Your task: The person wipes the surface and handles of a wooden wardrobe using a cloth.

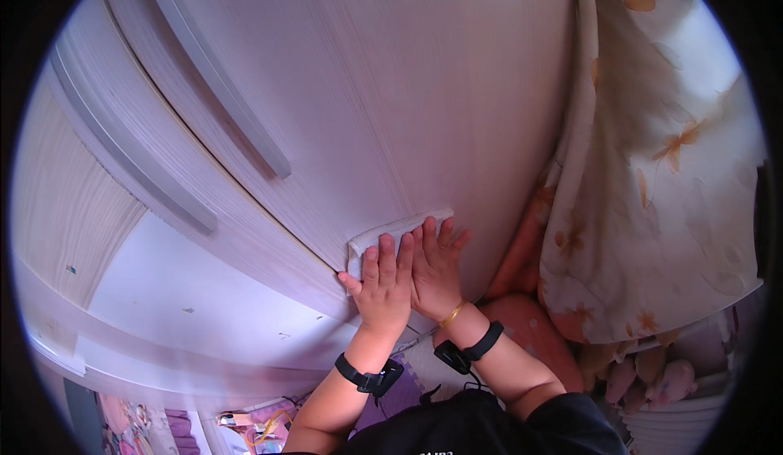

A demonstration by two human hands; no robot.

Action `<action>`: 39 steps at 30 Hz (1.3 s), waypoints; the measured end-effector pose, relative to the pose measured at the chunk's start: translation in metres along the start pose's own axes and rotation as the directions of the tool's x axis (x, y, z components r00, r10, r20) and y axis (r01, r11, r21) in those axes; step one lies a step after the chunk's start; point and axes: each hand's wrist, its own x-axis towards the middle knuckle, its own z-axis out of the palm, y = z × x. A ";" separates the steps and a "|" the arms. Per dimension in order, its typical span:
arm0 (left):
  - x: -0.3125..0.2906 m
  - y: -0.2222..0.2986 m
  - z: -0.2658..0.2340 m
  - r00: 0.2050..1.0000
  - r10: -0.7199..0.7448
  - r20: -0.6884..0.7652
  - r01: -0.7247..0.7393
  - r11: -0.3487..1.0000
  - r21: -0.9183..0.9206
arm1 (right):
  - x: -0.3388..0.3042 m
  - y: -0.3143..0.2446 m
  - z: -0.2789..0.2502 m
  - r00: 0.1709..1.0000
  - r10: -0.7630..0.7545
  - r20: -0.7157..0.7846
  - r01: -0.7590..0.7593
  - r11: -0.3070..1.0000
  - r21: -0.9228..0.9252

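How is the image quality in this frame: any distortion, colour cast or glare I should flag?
Head view: strong fisheye bending curves the wardrobe door and its long handles; black corners ring the picture; a pinkish-purple cast lies over everything; the curtain is brightly lit, near washed out; both hands, left hand and right hand, on the white cloth are sharp.
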 end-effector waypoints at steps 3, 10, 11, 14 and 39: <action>0.017 0.002 -0.008 1.000 -0.007 0.008 0.008 1.000 -0.025 | 0.009 0.001 -0.006 0.999 0.040 0.032 -0.041 0.999 0.020; 0.046 0.008 -0.005 0.997 -0.024 -0.068 0.024 1.000 0.001 | 0.045 0.016 -0.023 0.999 -0.027 -0.039 0.027 1.000 0.001; 0.043 0.009 -0.003 0.998 -0.020 -0.064 0.020 1.000 -0.002 | 0.041 0.017 -0.019 0.998 -0.023 -0.059 0.024 1.000 0.020; 0.028 0.016 0.002 1.000 0.025 -0.016 -0.025 1.000 0.002 | 0.016 0.023 -0.011 0.998 0.030 -0.061 -0.027 0.999 0.044; 0.045 0.042 0.004 0.996 0.086 0.013 -0.087 0.995 0.057 | 0.012 0.043 -0.023 0.986 0.165 0.035 -0.165 0.986 0.000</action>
